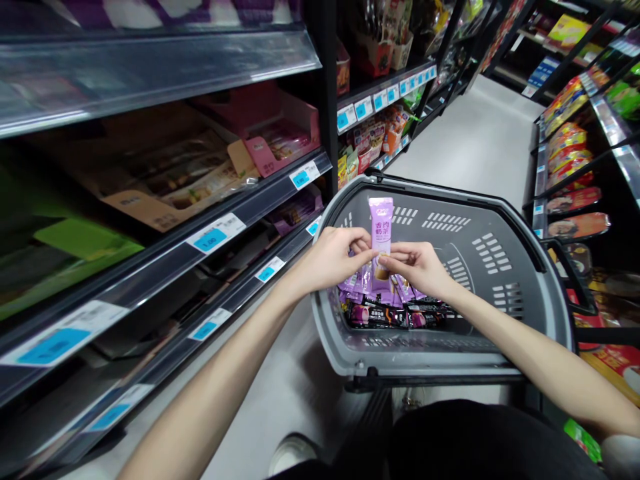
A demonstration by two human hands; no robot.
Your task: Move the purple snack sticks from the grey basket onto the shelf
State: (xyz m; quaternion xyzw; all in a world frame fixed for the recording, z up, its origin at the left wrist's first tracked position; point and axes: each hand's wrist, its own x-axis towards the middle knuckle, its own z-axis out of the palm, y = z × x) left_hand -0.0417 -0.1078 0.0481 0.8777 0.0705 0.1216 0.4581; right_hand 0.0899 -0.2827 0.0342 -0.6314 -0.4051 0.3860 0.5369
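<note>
Left hand (340, 257) and right hand (423, 263) come together at one purple sachet (383, 220), my fingertips closed on its lower half from either side, the two thumbs close to each other. It stands nearly upright between them, printed face toward me, over the left end of the basket (450, 240). I'd judge it very light, a slim sleeve of thin film with something loose inside, so it should bend and give under a pinch rather than stand stiff. Glossy film like that may slide if I grip only one edge, and a hard squeeze might crease it or strain a seam. Flat between thumb and fingers, just in from an edge, seems the surest hold; the sealed top, clear above my fingers, would make a good second pinch. Right under my hands lie more purple packets (363, 280), and nearer me, below those, dark packets (380, 316), all loose and probably just as slippery. Basket wall, slotted and stiff-looking, curves round them, with open room to the right beneath my right forearm. Left of my hands runs the shelf with its price tags (215, 233), a pink box (265, 157) and a brown box (145, 210); pale floor (450, 147) stretches away beyond the basket.
</note>
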